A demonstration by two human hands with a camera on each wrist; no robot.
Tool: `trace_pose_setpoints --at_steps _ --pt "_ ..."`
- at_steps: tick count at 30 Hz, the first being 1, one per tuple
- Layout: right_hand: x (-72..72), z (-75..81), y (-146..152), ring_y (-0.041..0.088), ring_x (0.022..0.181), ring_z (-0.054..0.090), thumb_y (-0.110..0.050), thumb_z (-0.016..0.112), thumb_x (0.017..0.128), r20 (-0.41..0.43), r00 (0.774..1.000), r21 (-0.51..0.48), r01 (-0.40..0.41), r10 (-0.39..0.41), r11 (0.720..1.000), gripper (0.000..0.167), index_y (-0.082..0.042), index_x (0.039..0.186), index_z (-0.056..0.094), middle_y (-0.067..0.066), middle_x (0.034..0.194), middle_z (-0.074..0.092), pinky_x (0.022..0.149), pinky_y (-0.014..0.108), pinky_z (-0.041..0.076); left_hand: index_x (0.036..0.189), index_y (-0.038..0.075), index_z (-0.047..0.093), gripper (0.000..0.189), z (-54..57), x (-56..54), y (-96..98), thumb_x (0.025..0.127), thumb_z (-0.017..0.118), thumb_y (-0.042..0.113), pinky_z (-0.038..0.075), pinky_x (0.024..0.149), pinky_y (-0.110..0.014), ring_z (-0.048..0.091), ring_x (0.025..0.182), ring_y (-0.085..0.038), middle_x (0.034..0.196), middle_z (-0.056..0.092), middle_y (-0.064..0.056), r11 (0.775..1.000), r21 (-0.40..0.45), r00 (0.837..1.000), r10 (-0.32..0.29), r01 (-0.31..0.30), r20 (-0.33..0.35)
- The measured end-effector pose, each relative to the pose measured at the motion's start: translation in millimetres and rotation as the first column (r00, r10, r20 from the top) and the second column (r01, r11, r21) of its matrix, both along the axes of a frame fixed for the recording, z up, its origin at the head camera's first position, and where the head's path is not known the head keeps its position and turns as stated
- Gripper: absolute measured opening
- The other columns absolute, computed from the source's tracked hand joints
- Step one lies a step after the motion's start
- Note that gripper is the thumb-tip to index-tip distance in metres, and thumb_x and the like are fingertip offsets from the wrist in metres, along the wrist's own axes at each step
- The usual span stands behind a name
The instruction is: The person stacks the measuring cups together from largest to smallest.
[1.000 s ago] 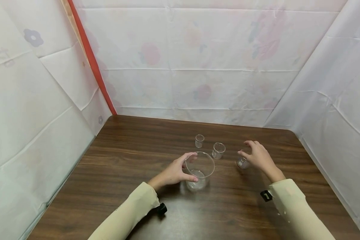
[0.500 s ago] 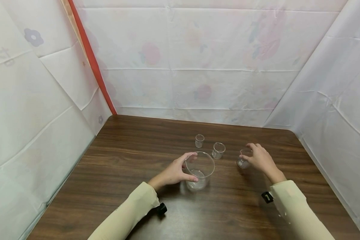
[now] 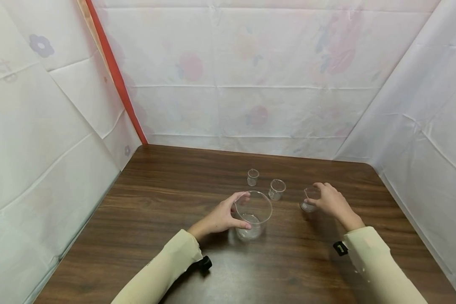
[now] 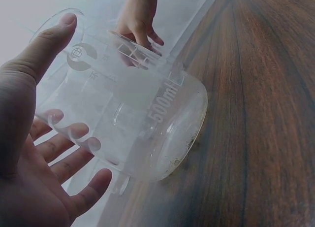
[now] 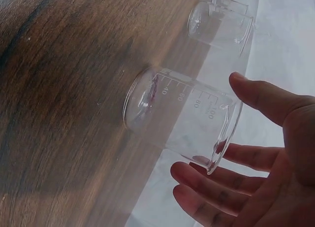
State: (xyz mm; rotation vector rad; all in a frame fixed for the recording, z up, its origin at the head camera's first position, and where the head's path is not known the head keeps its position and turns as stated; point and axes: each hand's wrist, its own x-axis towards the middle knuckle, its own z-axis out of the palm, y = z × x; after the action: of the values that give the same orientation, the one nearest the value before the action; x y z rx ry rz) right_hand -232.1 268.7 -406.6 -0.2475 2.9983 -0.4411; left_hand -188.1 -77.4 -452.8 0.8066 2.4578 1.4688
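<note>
My left hand (image 3: 221,216) is curved round the side of a large glass beaker (image 4: 135,101) marked 500ml, thumb on the near side and fingers on the far side. It stands upright on the table. To the right, my right hand (image 3: 329,204) holds a smaller graduated beaker (image 5: 177,118) near its rim, with the thumb (image 5: 266,96) on one side and the fingers (image 5: 211,187) on the other. Its base rests on the wood. Both beakers look clear, with nothing visible inside.
Two more small glass beakers, a medium one (image 3: 277,190) and a tiny one (image 3: 252,177), stand behind the large beaker on the brown wooden table (image 3: 167,177). White cloth walls (image 3: 228,71) enclose the back and sides; a red strip (image 3: 118,78) runs down the back-left corner.
My right hand has come down slightly and shifted a little to the right, its fingers closing in at the small beaker's rim. The left hand and large beaker have stayed put.
</note>
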Motion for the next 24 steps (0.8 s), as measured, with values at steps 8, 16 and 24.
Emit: trace_pose_setpoints --at_steps 8,16,24 --pt "-1.7 -0.4 0.4 0.052 0.115 0.050 -0.036 0.070 0.089 0.025 1.000 0.015 -0.009 0.008 1.000 0.068 0.010 0.133 0.048 0.035 0.128 0.051 0.088 0.062 0.046 0.146 0.010 0.038 0.088 0.2 -0.7 -0.2 0.074 0.086 0.029 0.045 0.092 -0.033 0.052 0.128 -0.028 0.143 0.053 -0.012 1.000 0.000 1.000 -0.001 0.001 0.000" --pt "-2.8 -1.1 0.0 0.050 0.110 0.053 -0.033 0.071 0.088 0.003 1.000 0.006 -0.013 0.013 1.000 0.065 0.011 0.131 0.050 0.034 0.123 0.053 0.086 0.061 0.046 0.146 0.009 0.038 0.088 0.2 -1.0 -0.1 0.074 0.086 0.028 0.046 0.092 -0.033 0.051 0.130 -0.028 0.144 0.053 -0.012 1.000 0.000 1.000 0.002 -0.002 -0.002" --pt "-2.2 -3.0 1.0 0.049 0.107 0.055 -0.032 0.071 0.088 -0.003 1.000 -0.009 -0.016 0.016 1.000 0.062 0.011 0.129 0.052 0.033 0.121 0.054 0.085 0.059 0.046 0.146 0.013 0.039 0.087 0.0 0.2 -0.2 0.074 0.086 0.029 0.045 0.092 -0.032 0.052 0.128 -0.027 0.142 0.054 -0.012 1.000 0.008 1.000 0.002 -0.002 -0.001"
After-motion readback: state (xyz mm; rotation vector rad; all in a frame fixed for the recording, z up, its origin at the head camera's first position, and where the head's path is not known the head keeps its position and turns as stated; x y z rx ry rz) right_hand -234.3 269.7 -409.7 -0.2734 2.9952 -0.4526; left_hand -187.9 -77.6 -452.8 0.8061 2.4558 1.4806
